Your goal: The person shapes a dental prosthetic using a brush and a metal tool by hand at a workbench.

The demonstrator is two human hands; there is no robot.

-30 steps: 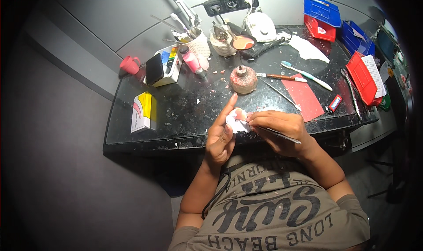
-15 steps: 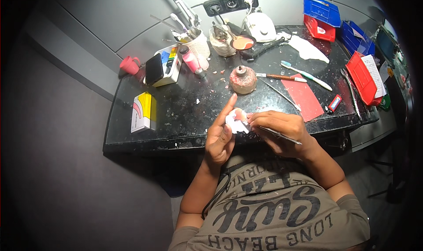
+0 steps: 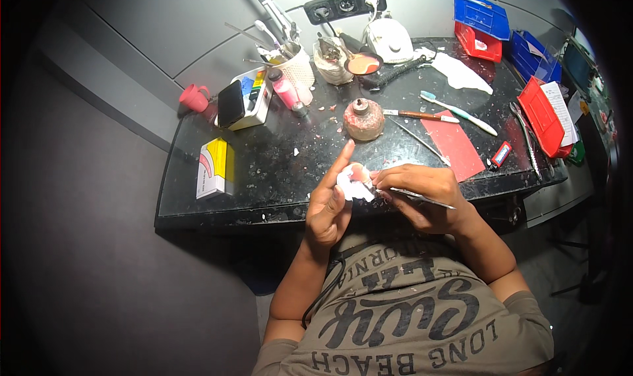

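Close above the table's front edge, my left hand [image 3: 326,210] holds a small white plaster dental model [image 3: 357,190] between thumb and fingers, its index finger stretched up. Pink wax [image 3: 359,173] covers part of the model's upper side. My right hand [image 3: 425,190] is closed round a thin metal carving instrument [image 3: 435,202], whose one end sticks out to the right past the palm. Its other end lies by the model's right side, mostly hidden by the fingers, and the fingertips touch or nearly touch the model there.
Beyond my hands stands a wax-spattered spirit burner [image 3: 363,122]. To its right lie a wooden-handled knife [image 3: 422,115], a thin metal rod [image 3: 419,141], a pink wax sheet [image 3: 456,146] and a toothbrush [image 3: 461,114]. A yellow-white box [image 3: 212,170] stands left; red bins [image 3: 544,117] stand right.
The right hand has shifted slightly and the instrument's free end has moved a little to the right and up. The left hand and model have barely tilted.
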